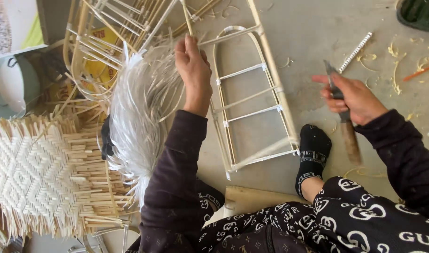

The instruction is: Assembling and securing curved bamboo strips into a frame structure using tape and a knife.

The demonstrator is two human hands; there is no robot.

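A person sits on a concrete floor (317, 28); the left hand (193, 70) pinches a thin, pale cane strip (187, 18) upright, fingers closed around its lower end. The right hand (355, 96) is wrapped tight around a knife (342, 117) with a dark metal blade and wooden handle, well apart. Between them lies an arched cane frame (252, 93), smooth and ladder-like, beside a bundle of glossy white strips (139, 112) and a woven diamond-patterned panel (41, 173).

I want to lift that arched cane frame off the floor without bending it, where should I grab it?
Grip the cane frame by its long right rail, coming from the right. That rail is thick, straight and bare, while the thin crossbars look weaker.
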